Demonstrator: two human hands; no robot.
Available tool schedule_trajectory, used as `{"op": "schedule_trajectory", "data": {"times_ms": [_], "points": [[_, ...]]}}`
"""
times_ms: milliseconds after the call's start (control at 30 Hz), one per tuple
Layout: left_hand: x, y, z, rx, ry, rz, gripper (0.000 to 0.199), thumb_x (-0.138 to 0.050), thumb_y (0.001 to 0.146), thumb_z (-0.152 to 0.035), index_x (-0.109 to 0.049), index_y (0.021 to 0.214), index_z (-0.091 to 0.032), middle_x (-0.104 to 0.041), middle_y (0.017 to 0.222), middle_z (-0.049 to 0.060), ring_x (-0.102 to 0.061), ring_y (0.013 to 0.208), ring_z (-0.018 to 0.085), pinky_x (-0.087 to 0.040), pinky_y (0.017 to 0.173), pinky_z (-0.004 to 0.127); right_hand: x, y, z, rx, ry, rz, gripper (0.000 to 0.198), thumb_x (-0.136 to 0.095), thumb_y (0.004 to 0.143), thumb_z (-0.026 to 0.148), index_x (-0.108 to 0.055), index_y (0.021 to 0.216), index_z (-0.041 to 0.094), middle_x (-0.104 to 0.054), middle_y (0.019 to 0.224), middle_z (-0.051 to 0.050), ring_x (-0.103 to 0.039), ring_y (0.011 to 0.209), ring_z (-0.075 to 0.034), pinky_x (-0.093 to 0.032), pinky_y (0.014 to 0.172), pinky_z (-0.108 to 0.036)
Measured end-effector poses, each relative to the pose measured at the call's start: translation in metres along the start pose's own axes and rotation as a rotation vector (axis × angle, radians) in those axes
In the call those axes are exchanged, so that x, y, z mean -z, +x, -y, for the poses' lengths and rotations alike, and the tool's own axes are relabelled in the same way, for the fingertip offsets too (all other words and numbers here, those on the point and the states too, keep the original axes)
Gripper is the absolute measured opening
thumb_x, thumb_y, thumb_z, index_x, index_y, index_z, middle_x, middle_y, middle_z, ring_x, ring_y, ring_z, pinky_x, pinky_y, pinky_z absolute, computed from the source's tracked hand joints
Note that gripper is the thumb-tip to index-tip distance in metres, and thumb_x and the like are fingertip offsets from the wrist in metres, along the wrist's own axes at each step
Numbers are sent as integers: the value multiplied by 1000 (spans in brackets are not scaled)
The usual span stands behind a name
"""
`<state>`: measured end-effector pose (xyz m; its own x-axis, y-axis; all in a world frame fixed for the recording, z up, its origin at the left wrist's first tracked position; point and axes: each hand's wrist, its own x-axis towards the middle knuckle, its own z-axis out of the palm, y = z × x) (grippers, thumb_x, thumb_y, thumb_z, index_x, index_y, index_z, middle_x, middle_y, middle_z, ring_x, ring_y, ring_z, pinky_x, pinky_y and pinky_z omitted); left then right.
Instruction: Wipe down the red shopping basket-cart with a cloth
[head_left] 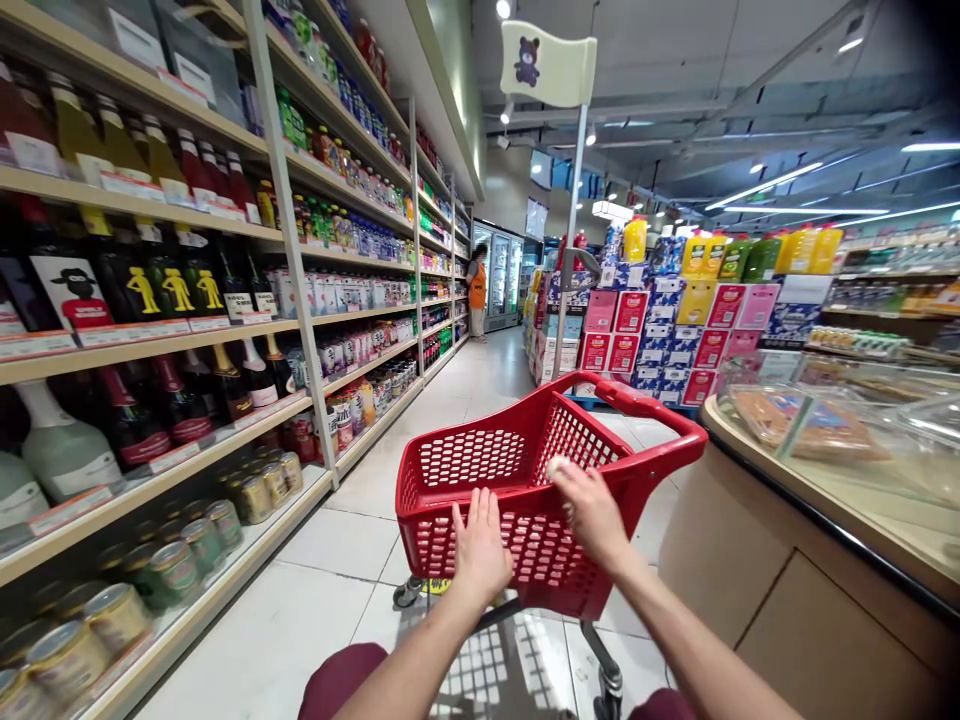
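A red plastic shopping cart [450, 455] with a honeycomb of holes stands sideways in front of me. My left hand [484, 548] is at its near side wall, fingers stretched out and holding nothing. Whether the palm touches the plastic, I cannot tell. To its right, my right hand [592, 510] is closed with a small white wad [556, 467] at its fingertips, just over the cart's near rim. What the wad is made of is too small to make out. The cart's handle [652, 410] rises to the right, with neither hand on it.
Shelves of bottles and cans [180, 560] line the left side. A curved counter [750, 540] with clear covers stands close on the right. Stacked cartons [664, 330] and a pole with a bear flag [547, 65] are beyond the cart. A person in an orange vest [478, 290] stands farther down the aisle.
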<state>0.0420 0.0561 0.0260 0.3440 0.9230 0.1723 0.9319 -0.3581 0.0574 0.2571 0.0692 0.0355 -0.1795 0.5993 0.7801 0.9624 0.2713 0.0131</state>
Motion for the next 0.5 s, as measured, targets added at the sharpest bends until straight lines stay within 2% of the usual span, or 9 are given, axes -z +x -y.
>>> {"op": "schedule_trajectory", "data": {"times_ms": [67, 133, 233, 300, 400, 433, 500], "points": [[2, 2, 5, -37, -26, 20, 74, -38, 72, -35, -15, 138, -9, -14, 146, 7, -3, 134, 23, -4, 107, 50, -14, 3, 9, 53, 58, 61, 56, -34, 66, -3, -56, 110, 22, -56, 120, -4, -47, 113, -16, -29, 99, -39], [3, 2, 16, -29, -25, 8, 73, -37, 72, -34, -15, 138, -10, -14, 146, 6, -3, 134, 23, -1, 108, 50, -25, 5, 7, -27, 62, 36, 51, -36, 67, 0, -57, 109, 21, -55, 120, -7, -49, 112, -18, -29, 98, -42], [-3, 4, 34, 122, -9, -29, 74, -38, 71, -29, -16, 137, -6, -13, 145, 10, -3, 134, 25, 0, 107, 51, -36, 8, 1, -166, 47, -27, 47, -37, 68, 3, -58, 107, 19, -55, 120, -9, -50, 110, -21, -30, 97, -45], [-11, 8, 38, 184, -16, -42, 76, -40, 69, -28, -15, 137, -4, -11, 145, 12, -2, 134, 26, -2, 107, 50, -44, 10, 11, -107, 103, 8, 51, -35, 67, 1, -56, 110, 20, -54, 121, -8, -48, 112, -19, -30, 97, -43], [-22, 13, 33, 181, -41, -55, 77, -42, 69, -30, -15, 137, -5, -9, 146, 12, 0, 134, 25, -3, 108, 48, -55, 14, 31, 58, 214, 100, 57, -32, 67, -2, -54, 113, 22, -53, 122, -5, -46, 115, -16, -30, 99, -40], [-24, 14, 31, 163, -49, -60, 77, -42, 69, -30, -15, 137, -5, -9, 146, 11, 1, 134, 25, -2, 108, 48, -58, 16, 33, 68, 225, 107, 56, -32, 67, -2, -55, 113, 22, -54, 122, -6, -46, 115, -16, -29, 99, -40], [-29, 14, 29, 92, -60, -77, 76, -41, 70, -30, -14, 138, -8, -9, 146, 8, 1, 134, 23, -1, 109, 47, -62, 17, 29, -2, 202, 77, 51, -34, 68, 0, -57, 109, 20, -55, 121, -7, -48, 113, -18, -29, 99, -43]]}}
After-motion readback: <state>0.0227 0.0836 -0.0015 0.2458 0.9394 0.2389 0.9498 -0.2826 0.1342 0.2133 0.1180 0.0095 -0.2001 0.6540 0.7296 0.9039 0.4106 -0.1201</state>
